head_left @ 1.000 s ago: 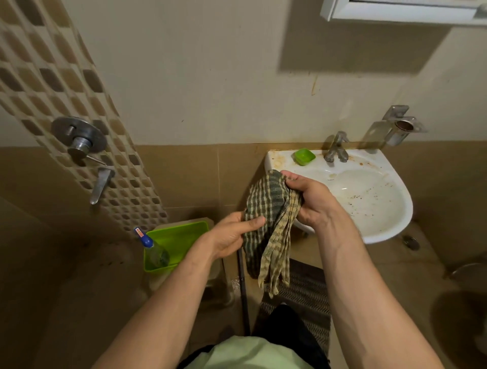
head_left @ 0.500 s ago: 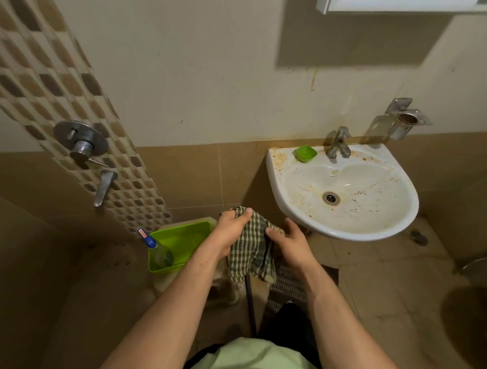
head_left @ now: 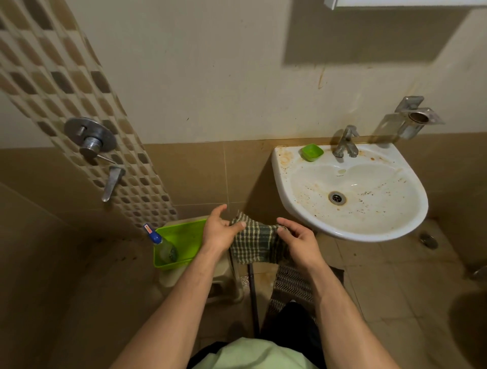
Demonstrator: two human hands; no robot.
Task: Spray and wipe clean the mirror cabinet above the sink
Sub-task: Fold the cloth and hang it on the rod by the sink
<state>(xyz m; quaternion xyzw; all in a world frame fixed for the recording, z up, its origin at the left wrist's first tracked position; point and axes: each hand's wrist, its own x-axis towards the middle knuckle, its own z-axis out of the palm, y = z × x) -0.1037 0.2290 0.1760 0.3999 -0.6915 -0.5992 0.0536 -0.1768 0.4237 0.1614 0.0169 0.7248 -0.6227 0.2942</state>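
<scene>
Checked green-and-cream cloth (head_left: 257,242) hangs spread between the two hands, near and just left of the sink (head_left: 279,168); the left hand (head_left: 220,233) pinches its upper left corner under the thumb, the other fingers loosely spread, and the right hand (head_left: 299,243) curls its fingers over the right edge; the lower part droops free below both. It looks like woven cotton, so I judge it light, soft and limp; it will fold and bunch wherever it is not held, and a firm squeeze should do it no harm; gathered into a pad in one palm it should wipe better than as a loose sheet, which would drag and flap; whether it is damp I cannot tell. To the left the bottle (head_left: 164,246) leans in the green tub (head_left: 184,231), blue top uppermost, apart from the left hand; it is clear plastic, probably light and a little slick, best taken round the neck just below the blue head. At the far top right the cabinet (head_left: 395,3) shows only as a white lower edge, above the sink and well apart from both hands; its mirror is out of view, so how clean it is I cannot tell; glass would want even, moderate pressure.
</scene>
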